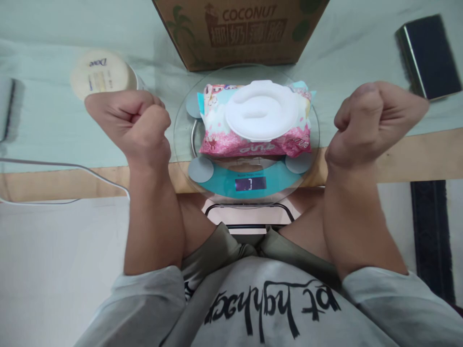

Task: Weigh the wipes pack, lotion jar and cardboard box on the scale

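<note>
A pink and blue pack of wet wipes [220,120] with a white oval lid lies on a round glass scale [217,185]. The scale's small display [251,184] is lit. To the left of the pack, my left hand [135,120] is closed in a fist, with nothing seen in it. Just behind that fist is a white Dove tub [99,72], partly covered by it. My right hand [372,120] makes a fist on the other side of the scale, apart from the pack. No object shows in its fingers.
A brown cardboard box [249,33] stands behind the scale. At the far right lies a dark rectangular object [430,55]. A white cable [72,165] hangs by the wooden table edge [415,154] on the left. The scale juts past that edge.
</note>
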{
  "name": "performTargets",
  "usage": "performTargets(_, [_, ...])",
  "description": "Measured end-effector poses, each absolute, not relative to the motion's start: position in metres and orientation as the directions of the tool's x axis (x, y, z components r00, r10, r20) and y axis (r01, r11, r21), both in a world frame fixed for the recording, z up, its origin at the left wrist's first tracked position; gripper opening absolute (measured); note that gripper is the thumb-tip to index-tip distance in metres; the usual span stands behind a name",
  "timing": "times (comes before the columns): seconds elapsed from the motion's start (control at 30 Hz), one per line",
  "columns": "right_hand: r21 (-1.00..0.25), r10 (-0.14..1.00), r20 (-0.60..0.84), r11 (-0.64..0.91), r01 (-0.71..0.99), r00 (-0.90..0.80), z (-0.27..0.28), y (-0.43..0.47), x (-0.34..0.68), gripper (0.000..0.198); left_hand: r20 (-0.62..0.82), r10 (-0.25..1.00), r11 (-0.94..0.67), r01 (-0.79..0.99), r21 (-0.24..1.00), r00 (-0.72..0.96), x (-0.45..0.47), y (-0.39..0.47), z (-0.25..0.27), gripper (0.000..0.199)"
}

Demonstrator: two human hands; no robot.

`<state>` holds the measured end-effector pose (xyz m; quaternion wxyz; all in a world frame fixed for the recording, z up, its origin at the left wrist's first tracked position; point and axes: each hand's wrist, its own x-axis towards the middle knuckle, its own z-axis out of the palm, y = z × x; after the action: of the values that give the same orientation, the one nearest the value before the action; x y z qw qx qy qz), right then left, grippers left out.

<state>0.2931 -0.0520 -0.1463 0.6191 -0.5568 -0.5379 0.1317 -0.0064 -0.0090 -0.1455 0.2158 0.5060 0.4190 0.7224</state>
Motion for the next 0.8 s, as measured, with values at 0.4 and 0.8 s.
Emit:
performTargets(0.4, [-0.617,0.642,0.752,0.605,0.503,0.150,-0.141,-0.048,0.296,0.067,0.324,0.789,-0.214,0.261,0.941,-0.522,-0.020,-0.019,-0.148,0.078])
performTargets(0.8, [-0.479,0.683,0.652,0.707,0.519,-0.328,-0.103,-0.055,0.279,0.058,0.645,0.682,-0.648,0.124,0.751,-0.345,-0.010,-0.018,-0.137,0.053])
